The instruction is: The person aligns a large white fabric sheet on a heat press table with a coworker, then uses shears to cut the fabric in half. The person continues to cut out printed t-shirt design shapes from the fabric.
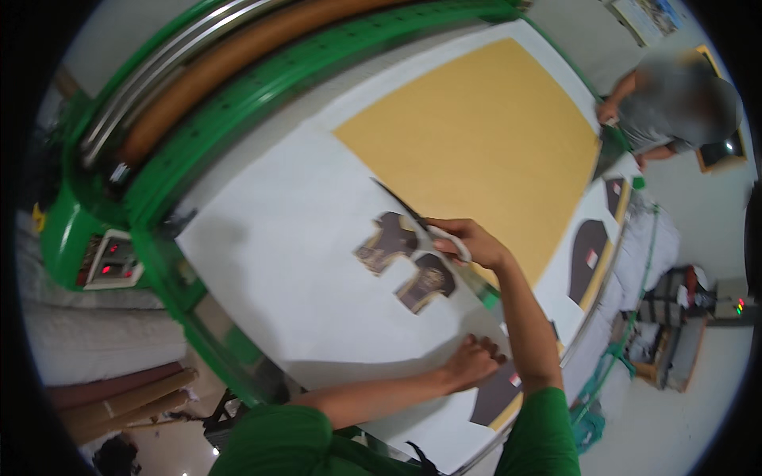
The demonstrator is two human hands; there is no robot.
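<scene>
In my right hand point(476, 239) is a pair of scissors point(455, 244) with a pale handle. Their long dark blades lie along the edge of a white sheet of paper or fabric point(294, 206), beside a large yellow sheet point(476, 119). Nearer to me, my left hand point(475, 365) rests at the white sheet's edge with its fingers bent in; what lies under the fingertips is hidden. Two dark patterned garment-shaped pieces point(389, 240) point(427, 283) lie on the white sheet, left of the scissors.
A green machine frame point(262, 103) with a brown roller point(214, 83) runs along the far left. Its control panel point(113, 262) shows red lights. Dark cut-shaped pieces point(587, 250) lie along the right edge. Another person point(675, 103) stands at the far right, hands at the table.
</scene>
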